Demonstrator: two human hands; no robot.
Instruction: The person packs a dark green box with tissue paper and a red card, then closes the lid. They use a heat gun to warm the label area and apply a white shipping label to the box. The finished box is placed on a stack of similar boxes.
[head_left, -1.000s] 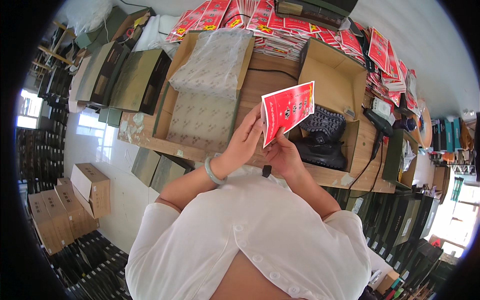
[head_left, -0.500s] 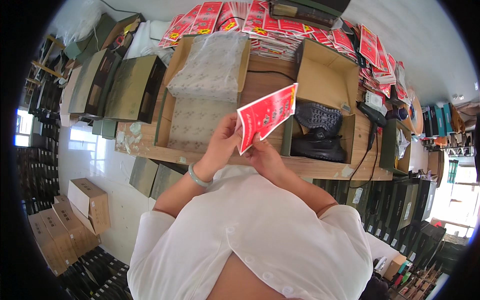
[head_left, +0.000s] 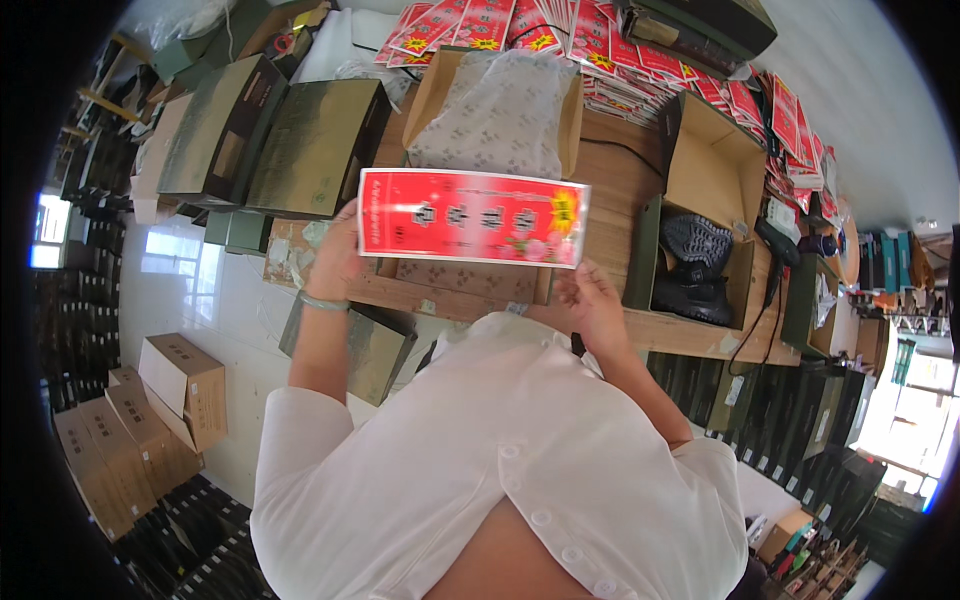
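Observation:
A flat red printed packet [head_left: 470, 222] with a white border, pink flowers and a yellow burst is held up level, its printed side showing. My left hand [head_left: 336, 258] grips its left end, the fingers partly hidden behind it. At the lower right corner, my right hand [head_left: 594, 300] has curled fingers pinching the edge. Behind the packet stands an open shoe box [head_left: 424, 100] lined with patterned tissue paper [head_left: 490, 125]. To the right, another open box [head_left: 645, 250] contains a pair of black shoes [head_left: 695, 250], one with its treaded sole showing.
Many similar red packets [head_left: 640, 60] are heaped along the back of the wooden table [head_left: 605, 180]. Closed green shoe boxes [head_left: 318, 145] stand at the left. A black hair dryer [head_left: 775, 240] with a cord lies at the right. Brown cartons [head_left: 185, 390] sit on the floor.
The packet has turned from tilted to level, broad side facing me. My hands have moved apart toward its two ends. The whole view has shifted, so the table appears further right.

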